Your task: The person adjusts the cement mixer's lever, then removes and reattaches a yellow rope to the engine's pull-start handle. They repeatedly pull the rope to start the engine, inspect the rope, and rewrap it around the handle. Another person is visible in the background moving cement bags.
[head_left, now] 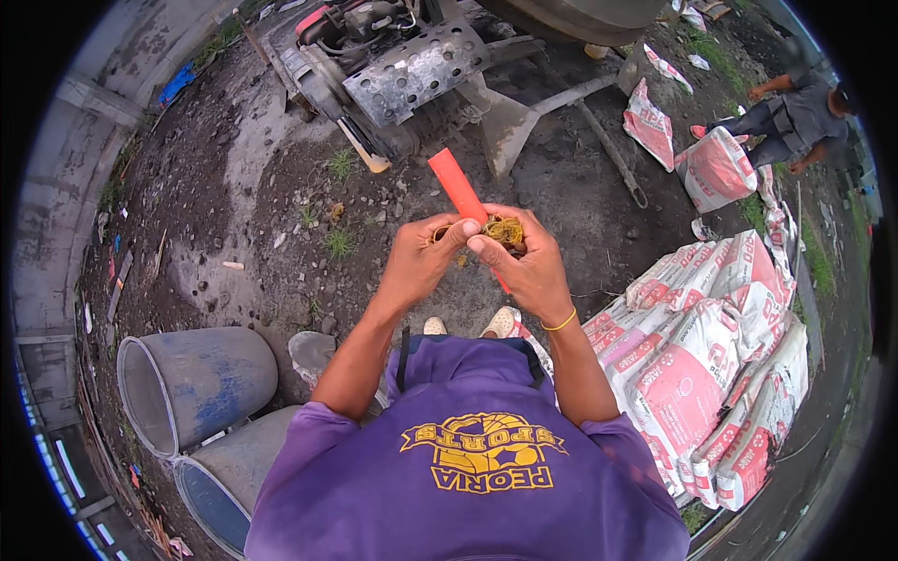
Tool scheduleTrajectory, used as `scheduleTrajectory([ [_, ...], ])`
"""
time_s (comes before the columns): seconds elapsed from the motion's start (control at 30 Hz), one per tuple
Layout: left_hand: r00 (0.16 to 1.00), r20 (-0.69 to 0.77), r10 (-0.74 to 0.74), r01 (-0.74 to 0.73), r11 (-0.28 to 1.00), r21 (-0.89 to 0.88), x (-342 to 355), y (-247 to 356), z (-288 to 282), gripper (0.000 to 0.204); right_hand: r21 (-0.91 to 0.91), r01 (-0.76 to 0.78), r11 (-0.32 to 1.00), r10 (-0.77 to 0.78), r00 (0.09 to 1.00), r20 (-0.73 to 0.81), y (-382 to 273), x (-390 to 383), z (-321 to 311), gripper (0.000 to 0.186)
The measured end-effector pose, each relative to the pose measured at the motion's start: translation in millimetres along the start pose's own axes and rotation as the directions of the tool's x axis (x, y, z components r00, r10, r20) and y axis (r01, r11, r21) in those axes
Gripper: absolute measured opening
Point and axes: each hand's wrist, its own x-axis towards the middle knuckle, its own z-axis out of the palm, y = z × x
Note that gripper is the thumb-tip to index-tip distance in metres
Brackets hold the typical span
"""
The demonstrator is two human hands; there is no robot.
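In front of my chest, my left hand (pixel 430 254) and my right hand (pixel 524 257) meet around a flat red strip or tube (pixel 454 182), which tilts up to the left, its lower tip showing below my hands. My left thumb presses across it, and the fingers are curled. My right hand grips a tangled yellowish bundle (pixel 502 227) against the red piece, thumb pointing inward. What the bundle is made of is too small to tell. Some of it shows between my left fingers too.
A concrete mixer (pixel 412 70) with a metal frame stands ahead. Stacked cement bags (pixel 692 383) lie at right, near a co-worker (pixel 795 117) beside another bag (pixel 711 168). Two grey barrels (pixel 215 383) lie at lower left. A concrete wall (pixel 112 107) edges the gravelly ground (pixel 243 234).
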Motion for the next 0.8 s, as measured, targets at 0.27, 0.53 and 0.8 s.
scheduleTrajectory([
  [0.27, 0.987, -0.137, 0.090, -0.101, 0.992, -0.080, 2.5, -2.1, 34.1, 0.016, 0.379, -0.081, 0.922, 0.111, 0.992, -0.058, 11.4, 3.6, -16.3, 0.043],
  [0.53, 0.899, -0.297, 0.323, -0.250, 0.933, 0.257, 1.8, -26.5, 48.9, 0.019, 0.518, -0.124, 0.846, 0.184, 0.981, -0.065, -1.5, -10.5, -28.3, 0.040],
  [0.8, 0.702, -0.384, 0.600, -0.519, 0.800, 0.302, -17.8, -0.9, 51.8, 0.036, 0.405, -0.186, 0.895, 0.234, 0.969, -0.072, -26.9, 20.2, -61.4, 0.041],
])
